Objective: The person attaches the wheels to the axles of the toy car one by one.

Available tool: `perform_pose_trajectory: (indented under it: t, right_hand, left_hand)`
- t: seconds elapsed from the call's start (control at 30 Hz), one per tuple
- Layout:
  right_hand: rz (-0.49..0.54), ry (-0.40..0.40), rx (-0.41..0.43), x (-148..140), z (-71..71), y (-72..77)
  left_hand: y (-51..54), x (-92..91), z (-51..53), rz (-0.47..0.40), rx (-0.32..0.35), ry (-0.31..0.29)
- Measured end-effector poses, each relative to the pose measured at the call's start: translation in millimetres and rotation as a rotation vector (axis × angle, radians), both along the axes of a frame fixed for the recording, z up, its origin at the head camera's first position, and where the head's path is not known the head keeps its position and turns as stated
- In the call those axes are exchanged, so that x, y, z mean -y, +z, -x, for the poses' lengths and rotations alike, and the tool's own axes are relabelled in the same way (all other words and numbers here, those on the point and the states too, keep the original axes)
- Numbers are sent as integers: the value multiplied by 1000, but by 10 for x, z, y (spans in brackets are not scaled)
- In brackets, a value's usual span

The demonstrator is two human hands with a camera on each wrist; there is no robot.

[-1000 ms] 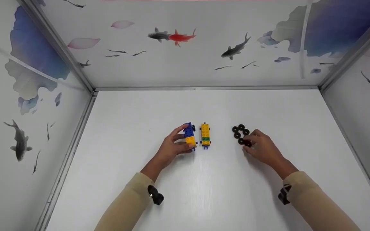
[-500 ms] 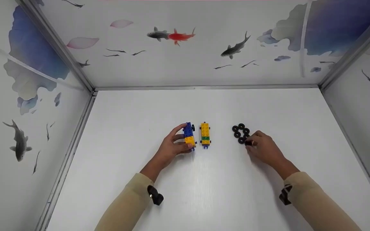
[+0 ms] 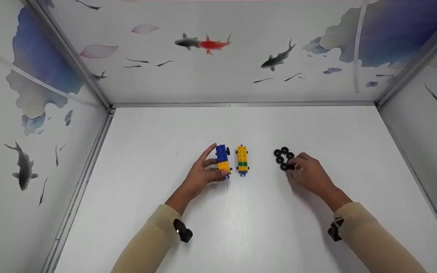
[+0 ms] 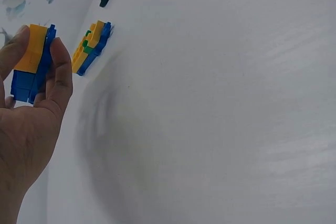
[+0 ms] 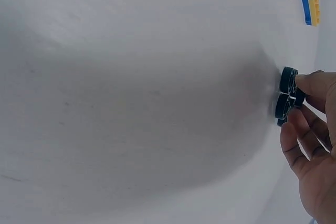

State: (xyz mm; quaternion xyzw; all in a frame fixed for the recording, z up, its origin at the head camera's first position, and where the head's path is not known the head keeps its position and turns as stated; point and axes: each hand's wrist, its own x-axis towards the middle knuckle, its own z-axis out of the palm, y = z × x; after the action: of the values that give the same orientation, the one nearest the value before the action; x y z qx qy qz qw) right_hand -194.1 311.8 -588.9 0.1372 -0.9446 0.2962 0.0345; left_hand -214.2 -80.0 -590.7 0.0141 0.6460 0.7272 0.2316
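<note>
In the head view my left hand [image 3: 201, 175] holds a toy brick car [image 3: 222, 154], blue at the far end and yellow at the near end, between thumb and fingers. Its index finger reaches up beside the blue end. One black wheel [image 3: 228, 151] sits on the car's far right axle. My right hand [image 3: 312, 173] pinches a black toy wheel [image 3: 291, 167] at the near edge of a cluster of black wheels [image 3: 279, 160]; the fingers partly hide it. The right wrist view has the thumb [image 5: 310, 83] against the wheels, the other fingers bent.
A second toy brick car [image 3: 242, 155], yellow with a green band and bare axle ends, lies just right of the held one. White walls [image 3: 233, 83] painted with fish enclose the white table [image 3: 237, 227] at the back and both sides.
My left index finger has lifted off the blue end of the car. The right hand, with the wheel, shifted slightly right and then back left towards the cluster.
</note>
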Motion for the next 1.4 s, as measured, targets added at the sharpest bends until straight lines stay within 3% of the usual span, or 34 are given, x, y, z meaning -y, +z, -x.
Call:
perform_pose_trajectory:
  t: [0.6,0.87,1.13,1.4]
  right_hand:
    - [63,28,-4,284,59,86]
    - [89,47,-65,412,91,103]
    - [105,21,24,586,111,173]
    - [118,45,13,757,133,209]
  left_hand:
    - [-9,5,-8,68,13,33]
    - [-9,16,-15,73,-10,23]
    - [15,-2,-20,89,1,12]
    - [11,-18,-25,89,9,4]
